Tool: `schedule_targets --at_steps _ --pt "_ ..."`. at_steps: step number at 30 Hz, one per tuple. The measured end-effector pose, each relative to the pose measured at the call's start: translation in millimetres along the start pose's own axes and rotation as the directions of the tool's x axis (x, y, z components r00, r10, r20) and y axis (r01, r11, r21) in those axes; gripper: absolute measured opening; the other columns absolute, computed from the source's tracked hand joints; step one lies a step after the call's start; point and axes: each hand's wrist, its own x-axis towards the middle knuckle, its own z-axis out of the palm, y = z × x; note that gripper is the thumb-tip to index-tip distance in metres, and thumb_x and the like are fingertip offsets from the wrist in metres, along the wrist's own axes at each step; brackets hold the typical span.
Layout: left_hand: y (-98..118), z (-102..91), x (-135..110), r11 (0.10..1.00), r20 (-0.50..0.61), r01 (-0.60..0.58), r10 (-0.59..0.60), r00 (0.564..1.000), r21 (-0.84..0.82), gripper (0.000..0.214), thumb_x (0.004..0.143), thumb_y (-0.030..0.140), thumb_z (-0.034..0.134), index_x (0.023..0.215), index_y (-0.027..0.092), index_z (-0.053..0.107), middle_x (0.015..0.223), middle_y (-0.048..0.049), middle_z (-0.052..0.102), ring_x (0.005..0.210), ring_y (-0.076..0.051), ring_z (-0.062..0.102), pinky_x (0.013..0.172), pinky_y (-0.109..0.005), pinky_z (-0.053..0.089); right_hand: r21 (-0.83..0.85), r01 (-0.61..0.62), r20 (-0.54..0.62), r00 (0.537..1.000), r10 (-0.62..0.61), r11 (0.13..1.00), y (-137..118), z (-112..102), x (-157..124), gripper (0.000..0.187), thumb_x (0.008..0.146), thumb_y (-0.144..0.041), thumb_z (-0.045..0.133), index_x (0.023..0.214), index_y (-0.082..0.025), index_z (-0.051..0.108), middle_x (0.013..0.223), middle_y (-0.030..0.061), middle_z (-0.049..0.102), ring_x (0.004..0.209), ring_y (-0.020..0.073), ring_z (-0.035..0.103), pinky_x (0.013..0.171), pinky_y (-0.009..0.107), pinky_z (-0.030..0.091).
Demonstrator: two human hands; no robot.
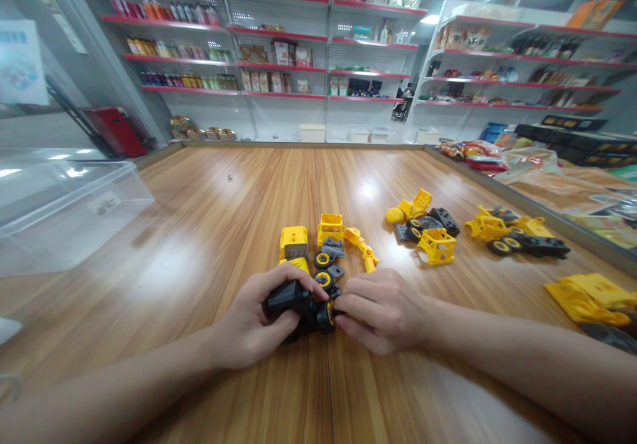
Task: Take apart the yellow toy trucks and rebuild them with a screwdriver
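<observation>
My left hand (266,321) is closed around a black toy truck chassis (291,298) just above the table's near middle. At the chassis's right end is a small black wheel (326,314) with a yellow rim. Against that wheel my right hand (381,311) pinches with fingers together; whatever lies between its fingertips is hidden. Beyond my hands lie a yellow cab part (293,241), a yellow frame piece (331,226), loose wheels (323,260) and small grey pieces (333,247). A yellow jointed digger arm (362,248) rests beyond my right hand.
More yellow and black toy vehicle parts (438,246) lie to the right, with another group (530,238) farther over and yellow pieces (592,295) near the right edge. A clear plastic bin (64,225) stands at left. Stocked shelves (279,66) line the back wall.
</observation>
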Motion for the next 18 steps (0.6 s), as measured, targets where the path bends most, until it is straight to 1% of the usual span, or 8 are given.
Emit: schedule_targets --at_steps 2,4,7,10,12,15,18 --pt "0.4 0.2 -0.1 1.0 0.0 0.0 0.0 1.0 -0.001 0.038 0.079 -0.002 0.052 0.111 0.019 0.054 0.105 -0.0052 0.069 0.097 -0.016 0.067 0.09 -0.026 0.054 0.03 -0.012 0.003 1.0 0.011 0.999 0.0 0.3 -0.9 0.011 0.091 -0.022 0.052 0.096 -0.016 0.06 0.076 0.0008 0.059 0.064 0.0135 0.052 0.053 0.028 0.035" --pt "0.2 0.2 -0.5 1.0 0.003 0.0 0.0 1.0 -0.003 0.038 0.079 -0.002 0.052 0.111 0.019 0.054 0.105 -0.0053 0.069 0.097 -0.016 0.067 0.09 -0.026 0.054 0.027 0.003 0.002 1.0 -0.003 1.0 0.5 0.7 -1.1 0.01 0.091 -0.021 0.052 0.096 -0.016 0.059 0.077 0.001 0.059 0.065 0.0134 0.052 0.053 0.028 0.035" --pt "-0.9 0.0 -1.4 1.0 0.011 0.003 -0.003 1.0 -0.012 0.038 0.08 -0.002 0.052 0.112 0.019 0.054 0.107 -0.0058 0.069 0.099 -0.017 0.067 0.09 -0.027 0.054 -0.012 0.031 -0.005 1.0 -0.031 0.999 0.7 0.8 0.1 0.011 0.092 -0.023 0.051 0.087 -0.017 0.059 0.073 0.0006 0.058 0.062 0.0135 0.05 0.053 0.029 0.034" --pt "-2.5 0.1 -1.9 1.0 0.007 0.007 -0.007 1.0 -0.014 0.038 0.08 -0.001 0.052 0.112 0.019 0.053 0.107 -0.0062 0.069 0.099 -0.017 0.067 0.091 -0.028 0.054 -0.031 0.019 -0.005 1.0 -0.019 0.999 -0.2 -0.2 1.7 0.015 0.093 -0.023 0.051 0.081 -0.017 0.059 0.07 0.0003 0.056 0.06 0.0137 0.049 0.052 0.03 0.032" --pt "-3.0 0.1 -1.7 1.0 0.003 0.006 -0.006 1.0 -0.01 0.037 0.081 -0.001 0.052 0.113 0.019 0.053 0.107 -0.0063 0.069 0.099 -0.017 0.067 0.091 -0.028 0.053 -0.011 0.007 0.0 1.0 -0.007 1.0 -0.7 -1.2 1.9 0.013 0.092 -0.024 0.052 0.084 -0.017 0.059 0.072 0.0006 0.057 0.061 0.0138 0.05 0.052 0.029 0.033" --pt "-2.6 -0.3 -1.3 1.0 0.009 0.004 -0.004 1.0 0.005 0.037 0.081 0.0 0.053 0.113 0.02 0.055 0.107 -0.006 0.069 0.098 -0.017 0.067 0.091 -0.028 0.053 0.029 0.006 0.004 1.0 -0.006 1.0 -0.4 -2.2 1.5 0.011 0.091 -0.023 0.052 0.095 -0.016 0.059 0.076 0.0012 0.059 0.064 0.0136 0.052 0.053 0.028 0.034" --pt "-1.9 -0.5 -1.0 1.0 0.001 0.008 -0.008 1.0 0.021 0.038 0.081 0.0 0.053 0.112 0.02 0.055 0.107 -0.0052 0.069 0.098 -0.017 0.067 0.09 -0.028 0.053 -0.004 0.025 -0.013 1.0 -0.025 1.0 0.4 -2.4 1.7 0.009 0.092 -0.021 0.051 0.092 -0.016 0.059 0.073 0.0006 0.059 0.062 0.0131 0.052 0.052 0.028 0.033"
